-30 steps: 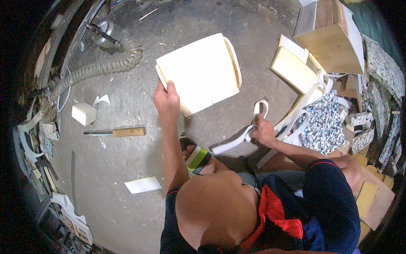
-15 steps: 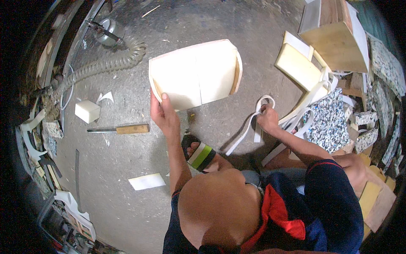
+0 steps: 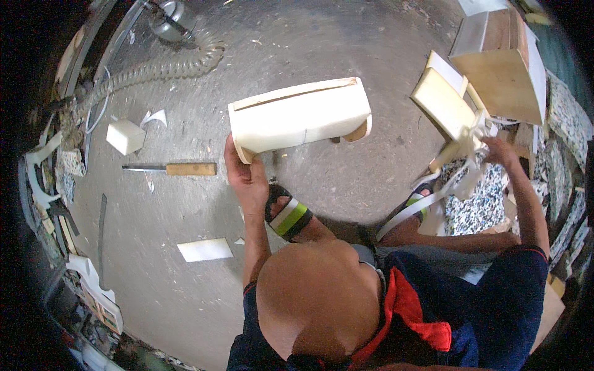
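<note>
My left hand [image 3: 246, 180] grips the near left corner of a cream foam-covered piece [image 3: 300, 120], with a curved panel and side edges of wood. The piece is raised above the floor, and a thin wooden strip [image 3: 291, 93] runs along its far edge. Off to the right, my right hand [image 3: 498, 150] reaches in among white foam strips [image 3: 473, 145]. Its fingers are smeared by motion, so whether they hold a strip cannot be made out.
A wooden-handled chisel-like blade [image 3: 190, 169], a white foam block [image 3: 126, 136] and a flat white piece [image 3: 205, 250] lie on the floor at left. Beyond them is a coiled air hose [image 3: 154, 70]. Speckled foam slabs [image 3: 476, 204] and a box-like foam-and-wood piece [image 3: 504, 80] stand at right.
The foam-covered piece has tilted, now showing its far edge, and shifted slightly right. My right hand has moved from near the middle out to the right, carrying white strips toward the pile.
</note>
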A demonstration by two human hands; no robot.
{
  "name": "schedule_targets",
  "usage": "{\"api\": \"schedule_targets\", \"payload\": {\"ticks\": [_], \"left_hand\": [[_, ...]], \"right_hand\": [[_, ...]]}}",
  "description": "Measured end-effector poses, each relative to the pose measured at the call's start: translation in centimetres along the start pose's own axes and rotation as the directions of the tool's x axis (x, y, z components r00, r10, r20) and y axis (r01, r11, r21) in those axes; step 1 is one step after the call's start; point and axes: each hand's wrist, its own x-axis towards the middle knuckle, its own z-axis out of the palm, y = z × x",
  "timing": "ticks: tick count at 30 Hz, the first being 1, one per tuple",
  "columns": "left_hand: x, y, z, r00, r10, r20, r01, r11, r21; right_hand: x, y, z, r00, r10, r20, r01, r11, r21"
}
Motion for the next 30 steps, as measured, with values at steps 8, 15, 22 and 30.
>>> {"api": "schedule_targets", "payload": {"ticks": [8,15,22,30], "left_hand": [[-1.3,1.5,0.0,0.996,-0.086,0.036,0.085,0.996,0.038],[-0.6,2.3,2.1,0.989,-0.08,-0.124,0.098,0.984,0.148],[4.5,2.3,2.1,0.972,0.091,-0.214,-0.016,0.944,0.33],[16.0,-0.1,-1.2,0.985,0.108,-0.131,-0.106,0.994,0.025]], "right_hand": [[0.8,-11.2,-8.5,0.798,-0.18,-0.575,0.282,0.955,0.092],[0.9,-31.3,-10.9,0.755,-0.396,-0.523,0.648,0.33,0.686],[-3.5,-36.4,-9.9,0.762,-0.223,-0.609,0.635,0.066,0.77],[-7.9,-42.0,-6.0,0.614,-0.329,-0.717,0.744,-0.063,0.666]]}}
